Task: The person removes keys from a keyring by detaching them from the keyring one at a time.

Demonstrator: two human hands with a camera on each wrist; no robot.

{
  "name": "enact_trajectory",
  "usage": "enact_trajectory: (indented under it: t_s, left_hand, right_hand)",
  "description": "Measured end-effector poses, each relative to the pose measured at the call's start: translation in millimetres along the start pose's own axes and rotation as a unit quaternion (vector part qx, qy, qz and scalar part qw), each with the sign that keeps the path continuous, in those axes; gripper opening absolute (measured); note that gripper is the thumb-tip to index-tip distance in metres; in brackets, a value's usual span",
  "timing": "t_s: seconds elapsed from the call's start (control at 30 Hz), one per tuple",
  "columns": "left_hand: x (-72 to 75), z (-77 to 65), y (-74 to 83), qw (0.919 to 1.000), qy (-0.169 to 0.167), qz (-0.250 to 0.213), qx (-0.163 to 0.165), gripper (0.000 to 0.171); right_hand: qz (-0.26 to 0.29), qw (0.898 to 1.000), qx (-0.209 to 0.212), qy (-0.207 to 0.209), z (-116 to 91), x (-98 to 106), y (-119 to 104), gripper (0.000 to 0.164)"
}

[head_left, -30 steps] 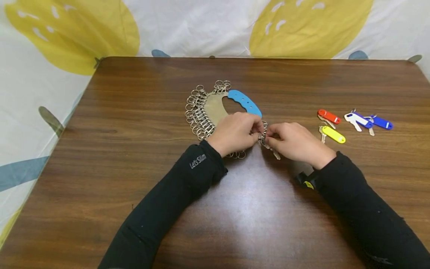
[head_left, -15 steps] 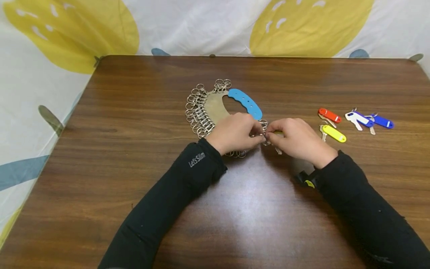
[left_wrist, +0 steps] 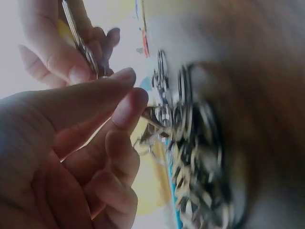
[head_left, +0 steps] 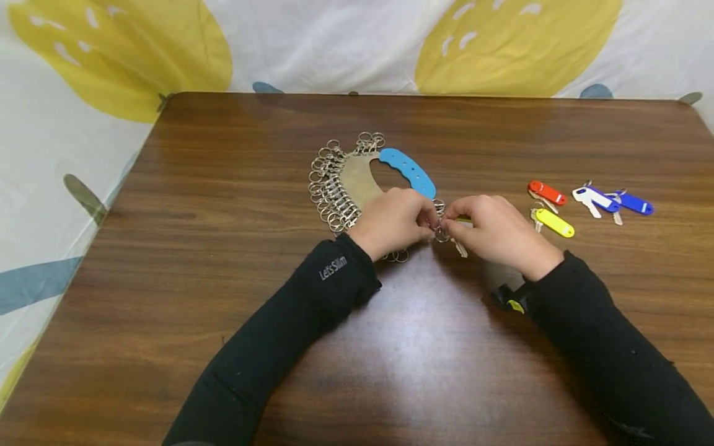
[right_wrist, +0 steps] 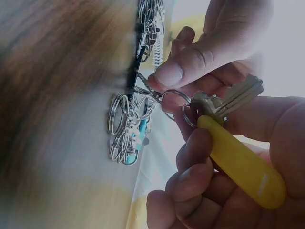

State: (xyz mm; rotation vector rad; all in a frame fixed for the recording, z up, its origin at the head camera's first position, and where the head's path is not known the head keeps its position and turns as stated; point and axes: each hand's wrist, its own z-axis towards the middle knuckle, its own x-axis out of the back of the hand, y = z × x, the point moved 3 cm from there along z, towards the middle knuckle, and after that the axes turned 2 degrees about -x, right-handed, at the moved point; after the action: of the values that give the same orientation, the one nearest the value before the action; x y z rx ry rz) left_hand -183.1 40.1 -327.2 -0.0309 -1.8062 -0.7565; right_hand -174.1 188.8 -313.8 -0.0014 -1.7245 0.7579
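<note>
A metal key holder plate (head_left: 357, 176) with a blue grip (head_left: 407, 170) lies on the table, its edge lined with snap hooks and split rings (head_left: 329, 186). My left hand (head_left: 396, 217) is over its near part. In the right wrist view, the left thumb and finger pinch a metal snap hook (right_wrist: 155, 94) where it meets a split ring (right_wrist: 177, 93). My right hand (right_wrist: 190, 191) holds a yellow key tag (right_wrist: 245, 164) with a silver key (right_wrist: 236, 98) on its small ring. Both hands almost meet at the split ring. In the head view, the right hand (head_left: 491, 232) mostly hides this tag.
On the right of the wooden table (head_left: 223, 161) lie more tagged keys: a red tag (head_left: 548, 192), another yellow tag (head_left: 555, 223) and two blue tags (head_left: 634, 202). A patterned cloth (head_left: 334, 43) hangs behind the table.
My right hand has moved slightly up and tilted, so a bit of the yellow tag shows beside its fingers. The left hand has stayed nearly in place.
</note>
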Motion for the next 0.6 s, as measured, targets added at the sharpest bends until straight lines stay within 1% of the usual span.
enact_trajectory:
  t_s: [0.07,0.17,0.23,0.3,0.37,0.43,0.47,0.6]
  left_hand:
    - [1.2,-0.5,-1.1,0.9998,0.002,-0.019,0.006,0.013]
    - [2.3,-0.9,-1.9,0.9990,-0.007,-0.045,0.000,0.016]
    - [2.2,-0.4,-2.4,0.9975,-0.017,-0.068,-0.008,0.016]
    - [1.7,0.5,-3.9,0.9939,-0.030,-0.106,-0.009,0.015]
    - [2.2,1.2,-6.0,0.9893,-0.036,-0.141,0.001,0.016]
    - [3.5,1.1,-8.1,0.9843,-0.030,-0.173,0.020,0.017]
    - [4.2,1.1,-9.2,0.9827,-0.024,-0.181,0.029,0.017]
    - [6.8,0.0,-10.4,0.9818,-0.001,-0.185,0.044,0.015]
  right_hand:
    - [0.002,1.000,0.002,0.001,0.0,-0.1,0.4,0.015]
    - [0.005,1.000,0.011,-0.002,-0.2,0.0,1.0,0.014]
    - [0.006,1.000,0.025,-0.002,-0.7,0.4,0.8,0.012]
    - [0.007,0.999,0.042,-0.004,-1.3,1.0,0.4,0.012]
    - [0.009,0.998,0.057,-0.006,-1.7,1.3,0.1,0.012]
    - [0.011,0.997,0.070,-0.010,-1.7,0.9,-0.3,0.013]
    - [0.012,0.997,0.075,-0.012,-1.8,0.7,-0.7,0.013]
    - [0.009,0.996,0.086,-0.015,-1.2,-0.9,-1.1,0.014]
